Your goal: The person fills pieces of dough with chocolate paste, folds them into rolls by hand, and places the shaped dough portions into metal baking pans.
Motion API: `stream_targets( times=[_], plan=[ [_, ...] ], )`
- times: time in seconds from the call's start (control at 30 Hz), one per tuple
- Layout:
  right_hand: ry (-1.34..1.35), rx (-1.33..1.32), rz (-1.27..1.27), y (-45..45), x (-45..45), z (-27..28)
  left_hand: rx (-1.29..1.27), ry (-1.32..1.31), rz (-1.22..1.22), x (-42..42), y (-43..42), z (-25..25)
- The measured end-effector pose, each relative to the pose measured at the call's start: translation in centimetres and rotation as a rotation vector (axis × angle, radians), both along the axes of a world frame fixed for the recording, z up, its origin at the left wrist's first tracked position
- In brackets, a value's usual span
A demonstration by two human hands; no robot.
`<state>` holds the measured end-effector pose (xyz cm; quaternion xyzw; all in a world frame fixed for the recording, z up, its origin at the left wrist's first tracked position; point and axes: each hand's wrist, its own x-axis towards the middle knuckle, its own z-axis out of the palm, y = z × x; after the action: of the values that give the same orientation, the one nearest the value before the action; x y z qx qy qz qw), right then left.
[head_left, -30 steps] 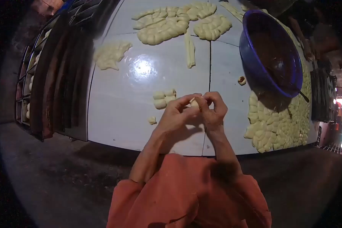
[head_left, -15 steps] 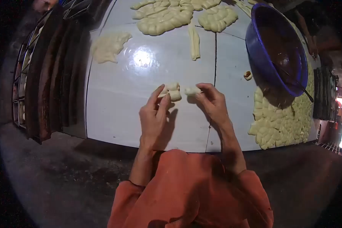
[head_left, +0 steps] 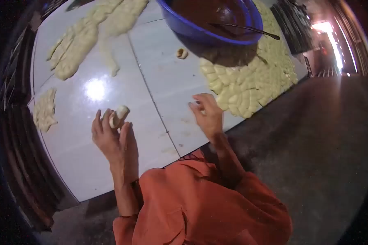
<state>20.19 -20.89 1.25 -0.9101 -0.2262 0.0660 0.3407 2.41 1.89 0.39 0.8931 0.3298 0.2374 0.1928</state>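
Observation:
My left hand [head_left: 109, 136] is over the white tabletop, its fingers and thumb closed round small rolls of pale dough [head_left: 122, 111]. Two roll ends show between the fingertips; the rest is hidden by the hand. My right hand [head_left: 209, 116] is held apart to the right, beside the near edge of a broad layer of flattened dough pieces [head_left: 243, 92]. Its fingers are bent, with a gap between thumb and forefinger, and I see nothing in them. A small dough roll with brown filling [head_left: 182, 53] lies alone beyond the right hand.
A blue basin [head_left: 192, 30] of brown filling stands at the back, a dark-handled utensil [head_left: 257, 30] resting across its rim. Long dough slabs [head_left: 81, 45] lie at the far left, and a thin dough piece [head_left: 45, 110] by the left edge. Dark stacked trays [head_left: 16, 143] line the left side.
My view has turned right. My right hand has let go of its dough piece and moved right toward the dough layer. The left hand has closed round the dough rolls.

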Motion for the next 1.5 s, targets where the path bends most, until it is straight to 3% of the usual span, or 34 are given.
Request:
stream_targets(
  times=[0.1,0.23,0.3,0.37,0.43,0.5,0.57,0.63,0.7,0.73,0.77,0.83,0.87,0.9,0.97,1.0,1.1,1.17,1.23,1.3,1.37,1.4,1.43,1.5],
  plan=[
    [-0.377,-0.143,-0.136,-6.2,2.0,-0.4,0.055,-0.024,-0.051,0.8,-0.1,-0.4],
    [-0.356,-0.246,-0.128,-8.7,2.5,-2.1,0.035,-0.103,-0.198,3.1,-2.4,0.6],
    [-0.288,-0.166,-0.162,-8.9,2.7,-2.9,-0.019,-0.139,-0.381,4.3,-3.8,0.6],
    [-0.148,-0.048,-0.253,-9.3,2.3,-2.8,-0.271,-0.222,-0.499,5.4,-5.8,0.4],
    [0.380,0.378,-0.363,-10.1,1.8,-1.9,-0.292,-0.178,-0.543,6.2,-7.4,0.5],
    [0.401,0.473,-0.322,-10.7,0.8,0.0,-0.401,-0.168,-0.764,7.7,-8.9,0.0],
    [0.535,0.550,-0.261,-11.8,0.1,1.5,-0.470,-0.015,-0.875,9.8,-10.3,0.5],
    [0.585,0.544,-0.284,-12.4,-0.9,2.3,-0.485,-0.045,-0.972,11.7,-11.4,1.3],
    [0.669,0.778,0.060,-13.0,-1.6,3.0,-0.561,-0.069,-1.144,13.2,-12.9,1.9],
    [0.689,0.835,0.059,-12.9,-2.3,3.3,-0.544,-0.133,-1.191,13.7,-13.3,2.2],
    [0.687,0.840,0.050,-12.5,-2.6,3.3,-0.545,-0.127,-1.200,13.7,-13.2,2.7],
    [0.854,0.923,-0.344,-11.2,-2.6,3.4,-1.022,0.341,-1.153,13.6,-12.5,4.5],
    [0.985,1.182,-0.161,-11.8,-2.4,2.8,-1.088,0.079,-1.090,12.8,-12.7,2.4],
    [0.990,1.185,-0.159,-11.5,-2.4,2.7,-1.086,0.083,-1.085,12.3,-12.4,2.3],
    [0.863,1.018,-0.181,-10.0,-2.5,2.4,-1.372,-0.009,-0.851,11.5,-11.4,2.2],
    [0.832,0.905,-0.077,-9.1,-2.4,2.5,-1.408,-0.070,-0.782,11.1,-11.3,3.0],
    [0.924,0.873,0.009,-6.5,-2.3,1.9,-1.247,0.111,-0.791,10.6,-9.7,3.3],
    [0.958,0.920,-0.006,-5.2,-2.2,1.9,-1.268,0.087,-0.713,10.0,-9.0,3.3],
    [0.882,0.507,-0.045,-4.0,-1.5,3.1,-1.133,0.032,-0.639,9.3,-8.5,3.2],
    [0.825,0.379,-0.148,-3.1,-1.7,3.4,-1.109,0.050,-0.586,8.5,-8.2,3.0],
    [0.285,0.483,0.036,-3.0,-1.4,0.9,-1.244,-0.071,-0.537,7.9,-8.1,1.1],
    [0.250,0.470,0.000,-2.7,-1.1,0.9,-1.365,-0.088,-0.472,8.1,-8.2,2.3],
    [0.224,0.480,0.051,-2.5,-0.8,1.3,-1.322,-0.251,-0.480,8.2,-8.8,1.9],
    [0.394,0.560,0.004,-1.8,-0.7,1.7,-0.854,-0.489,-0.478,9.6,-9.2,1.9]
  ],
)
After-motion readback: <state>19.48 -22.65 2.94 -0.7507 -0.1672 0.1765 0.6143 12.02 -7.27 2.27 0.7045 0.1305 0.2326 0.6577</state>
